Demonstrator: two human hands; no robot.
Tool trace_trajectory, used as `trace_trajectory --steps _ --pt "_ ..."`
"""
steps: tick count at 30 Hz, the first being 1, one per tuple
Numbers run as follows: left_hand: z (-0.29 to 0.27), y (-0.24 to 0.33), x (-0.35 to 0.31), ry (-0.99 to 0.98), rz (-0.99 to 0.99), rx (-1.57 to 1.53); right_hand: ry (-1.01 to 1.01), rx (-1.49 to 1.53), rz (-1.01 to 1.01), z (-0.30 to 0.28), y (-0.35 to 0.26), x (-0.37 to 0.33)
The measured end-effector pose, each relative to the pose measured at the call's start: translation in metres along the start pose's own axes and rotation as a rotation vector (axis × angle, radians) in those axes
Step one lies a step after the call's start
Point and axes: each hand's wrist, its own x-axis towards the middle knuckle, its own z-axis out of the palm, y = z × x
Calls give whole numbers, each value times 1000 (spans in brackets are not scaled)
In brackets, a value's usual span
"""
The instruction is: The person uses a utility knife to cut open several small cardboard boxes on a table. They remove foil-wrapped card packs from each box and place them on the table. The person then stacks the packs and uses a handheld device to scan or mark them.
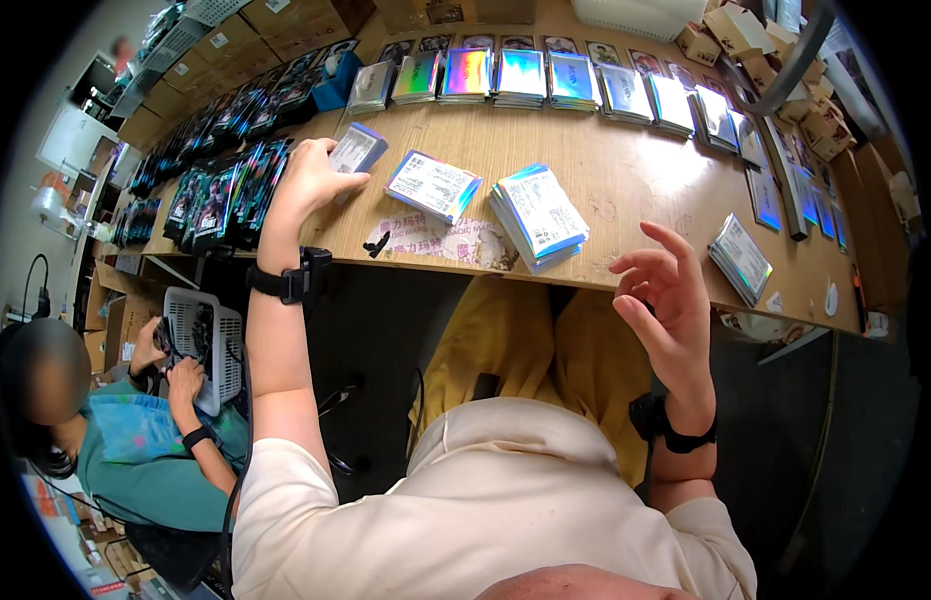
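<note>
My left hand (314,178) is closed around a small stack of cards (357,148) at the left of the table, its thumb along the near side. Just right of it lies a stack of white printed cards (433,186) with shiny edges. A taller, slightly uneven stack of cards (542,212) sits near the table's front edge. My right hand (668,300) hovers in front of that edge, fingers loosely curled and apart, with nothing in it. Beyond it, a leaning stack of cards (741,260) lies to the right.
Holographic card stacks (521,76) line the back of the wooden table (626,165). Many dark foil packets (231,195) are heaped at the left, by a blue holder (336,82). A co-worker (151,440) handles something dark over a white basket (226,350) at lower left.
</note>
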Motion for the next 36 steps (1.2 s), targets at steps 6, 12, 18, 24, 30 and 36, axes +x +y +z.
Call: trace_trajectory --steps 6,12,18,24,30,36 --pt "1 6 2 -138 -4 -97 26 -67 16 -6 4 -6" --pt "6 5 -4 -105 39 145 16 -77 27 -10 5 -8" --pt "-15 61 -10 -169 676 31 38 -59 38 -16 6 -10" --pt "-1 77 7 -387 754 101 7 -41 22 -19 6 -15" --pt "-4 89 7 -466 726 115 28 -50 42 -26 12 -22" --pt "-5 94 -16 -408 614 176 31 -19 33 -31 13 -24"
